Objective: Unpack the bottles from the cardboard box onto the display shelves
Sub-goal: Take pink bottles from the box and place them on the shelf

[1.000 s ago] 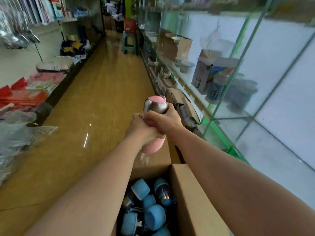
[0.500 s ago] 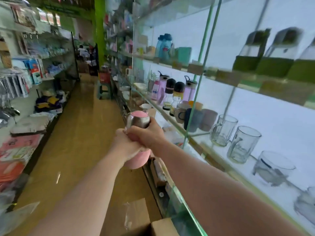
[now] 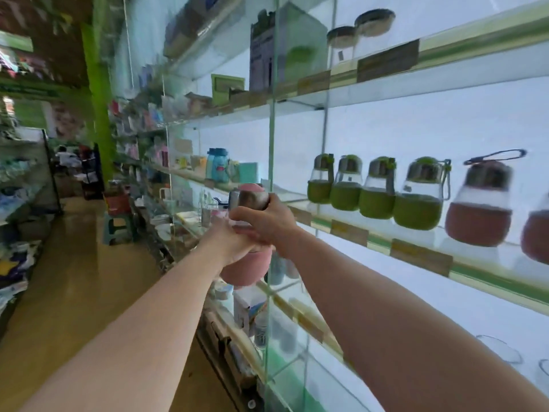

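Fingers of both hands grasping pink bottle, glass shelf w/ 4 green bottles, shop aisle

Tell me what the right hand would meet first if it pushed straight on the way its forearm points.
Probably the vertical glass divider just behind the right hand and its pink bottle; depth is unclear, so it may pass beside it.

Both hands grip pink bottle beside shelves.
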`<move>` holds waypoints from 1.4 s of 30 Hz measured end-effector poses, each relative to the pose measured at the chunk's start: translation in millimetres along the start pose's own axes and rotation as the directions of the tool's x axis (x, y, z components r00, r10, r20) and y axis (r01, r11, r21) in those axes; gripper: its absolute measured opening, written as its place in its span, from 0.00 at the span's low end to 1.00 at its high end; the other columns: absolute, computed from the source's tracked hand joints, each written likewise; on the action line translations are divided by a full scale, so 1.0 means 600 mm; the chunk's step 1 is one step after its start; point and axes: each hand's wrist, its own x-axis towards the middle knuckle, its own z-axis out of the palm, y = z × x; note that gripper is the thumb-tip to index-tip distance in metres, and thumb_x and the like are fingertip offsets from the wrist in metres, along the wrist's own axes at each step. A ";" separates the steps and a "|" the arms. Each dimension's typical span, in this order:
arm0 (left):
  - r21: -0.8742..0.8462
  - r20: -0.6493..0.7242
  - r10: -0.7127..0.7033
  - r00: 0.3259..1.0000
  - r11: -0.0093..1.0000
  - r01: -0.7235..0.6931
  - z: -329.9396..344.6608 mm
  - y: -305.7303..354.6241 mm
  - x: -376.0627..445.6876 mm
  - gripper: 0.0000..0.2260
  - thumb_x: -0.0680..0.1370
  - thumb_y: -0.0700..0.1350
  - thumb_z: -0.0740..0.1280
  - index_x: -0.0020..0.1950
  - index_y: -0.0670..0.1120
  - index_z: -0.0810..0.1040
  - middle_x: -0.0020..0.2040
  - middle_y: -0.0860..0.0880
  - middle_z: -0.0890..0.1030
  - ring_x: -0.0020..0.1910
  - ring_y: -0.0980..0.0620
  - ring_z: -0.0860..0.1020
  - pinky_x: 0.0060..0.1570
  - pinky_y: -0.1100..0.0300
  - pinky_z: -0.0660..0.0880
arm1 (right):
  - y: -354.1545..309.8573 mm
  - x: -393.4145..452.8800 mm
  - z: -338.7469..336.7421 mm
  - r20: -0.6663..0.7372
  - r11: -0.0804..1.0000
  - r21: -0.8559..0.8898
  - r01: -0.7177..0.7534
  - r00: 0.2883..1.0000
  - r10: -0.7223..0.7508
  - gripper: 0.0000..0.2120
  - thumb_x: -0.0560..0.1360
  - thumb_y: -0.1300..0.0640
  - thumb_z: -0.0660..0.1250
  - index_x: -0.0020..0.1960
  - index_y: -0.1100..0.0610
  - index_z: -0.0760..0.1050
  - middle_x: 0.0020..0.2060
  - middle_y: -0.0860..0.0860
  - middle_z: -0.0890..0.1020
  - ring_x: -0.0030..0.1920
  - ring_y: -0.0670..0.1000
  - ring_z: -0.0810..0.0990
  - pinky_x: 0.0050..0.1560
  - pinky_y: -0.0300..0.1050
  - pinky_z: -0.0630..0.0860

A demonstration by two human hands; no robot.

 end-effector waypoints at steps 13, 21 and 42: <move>-0.096 0.150 0.119 0.982 0.990 -0.106 0.120 0.180 -0.005 0.26 0.66 0.49 0.76 0.60 0.45 0.72 0.54 0.46 0.70 0.57 0.45 0.72 0.57 0.53 0.71 | -0.037 -0.048 -0.227 -0.243 0.989 -0.148 0.008 0.969 -0.044 0.23 0.66 0.50 0.74 0.57 0.52 0.70 0.45 0.49 0.76 0.48 0.51 0.76 0.49 0.45 0.75; -0.166 0.233 0.209 0.950 0.971 -0.173 0.179 0.248 -0.018 0.34 0.57 0.55 0.76 0.61 0.47 0.75 0.52 0.51 0.76 0.54 0.48 0.75 0.56 0.52 0.72 | -0.041 -0.077 -0.311 -0.388 0.979 -0.199 -0.031 0.920 -0.050 0.27 0.66 0.49 0.74 0.61 0.53 0.71 0.45 0.48 0.76 0.49 0.52 0.76 0.48 0.46 0.73; -0.176 0.510 0.402 0.760 0.914 -0.365 0.473 0.487 -0.144 0.46 0.60 0.65 0.73 0.74 0.53 0.61 0.64 0.43 0.68 0.63 0.44 0.71 0.58 0.49 0.75 | -0.002 -0.278 -0.651 -0.796 0.901 -0.266 -0.343 0.606 -0.004 0.31 0.66 0.48 0.74 0.65 0.53 0.68 0.52 0.49 0.76 0.53 0.51 0.76 0.54 0.47 0.76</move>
